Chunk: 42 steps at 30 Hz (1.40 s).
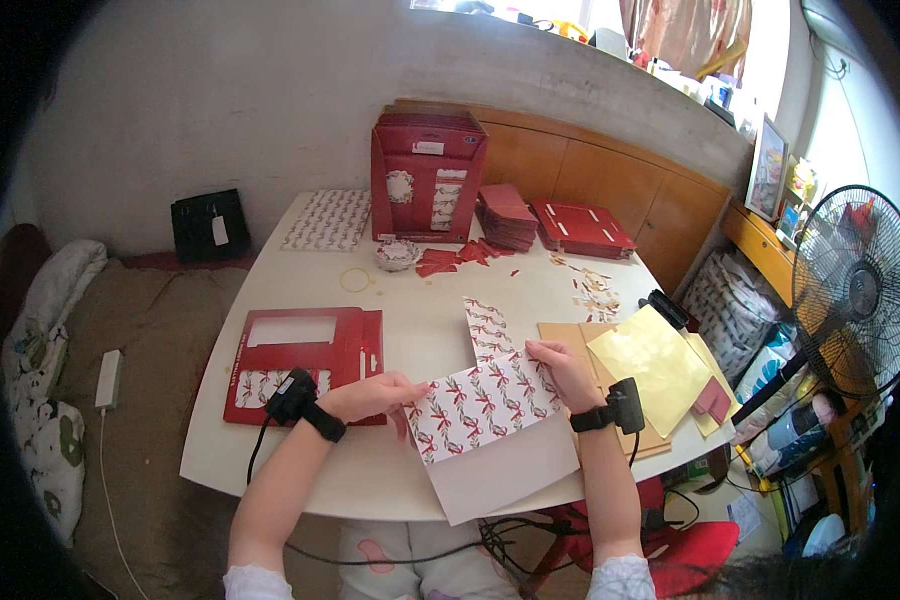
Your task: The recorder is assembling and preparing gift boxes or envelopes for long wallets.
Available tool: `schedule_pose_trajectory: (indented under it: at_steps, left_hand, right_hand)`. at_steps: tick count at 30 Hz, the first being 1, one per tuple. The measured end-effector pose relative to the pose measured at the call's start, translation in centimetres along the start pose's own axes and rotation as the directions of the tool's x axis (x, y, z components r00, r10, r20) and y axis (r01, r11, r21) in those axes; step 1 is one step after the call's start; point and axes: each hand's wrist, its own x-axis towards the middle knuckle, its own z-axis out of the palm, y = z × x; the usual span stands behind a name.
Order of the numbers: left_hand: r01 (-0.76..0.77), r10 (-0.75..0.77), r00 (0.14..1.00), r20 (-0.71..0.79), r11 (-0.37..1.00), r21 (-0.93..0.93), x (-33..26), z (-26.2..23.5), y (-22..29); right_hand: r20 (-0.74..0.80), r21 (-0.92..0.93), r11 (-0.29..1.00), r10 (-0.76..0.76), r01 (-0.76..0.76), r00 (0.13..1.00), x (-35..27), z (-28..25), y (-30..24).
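Over the table's near edge, a folded sheet of patterned paper [485, 412] is spread between my two hands. It is white with red bows and green sprigs, and its lower part shows a plain white side. A narrower patterned part sticks up at its far side. My left hand [378, 394] pinches the left edge, and a reddish bit I cannot make out shows beneath its fingers. My right hand [564, 374] grips the upper right edge between thumb and fingers. To the left lies a flat red card sleeve [362, 330] with a cut-out window and patterned paper showing through.
On the white table [425, 330] stands a tall red card box [420, 165], with stacked red cards [585, 228] and red scraps beside it. Brown board [560, 332] and yellow sheets [645, 365] lie right. A black fan [860, 285] stands farther right. Cables hang by my lap.
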Motion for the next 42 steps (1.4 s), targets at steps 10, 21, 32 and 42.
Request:
schedule_pose_trajectory:
  at_steps: [10, 21, 32, 42]
  left_hand:
    - [-0.025, 0.025, 1.0, -0.012, 0.999, -0.022, 0.2, -0.3, 0.0]
    - [-0.18, 0.159, 0.983, -0.086, 0.909, -0.376, 0.2, -0.4, -0.8]
    - [-0.178, 0.165, 0.92, -0.355, 0.984, -0.005, 0.4, 1.2, -0.2]
    - [-0.358, 0.224, 0.861, -0.457, 0.905, -0.231, 1.2, 0.5, -0.7]
  right_hand:
    - [-0.004, -0.013, 0.999, -0.031, 0.03, 1.0, 0.3, -0.2, 0.2]
    - [-0.143, 0.044, 0.996, -0.066, 0.073, 0.988, -0.1, 0.6, -0.8]
    - [-0.14, 0.481, 0.87, -0.042, 0.105, 0.989, 0.6, 1.7, -0.4]
    - [0.109, 0.177, 0.983, -0.064, 0.044, 0.992, -0.8, 2.3, -0.4]
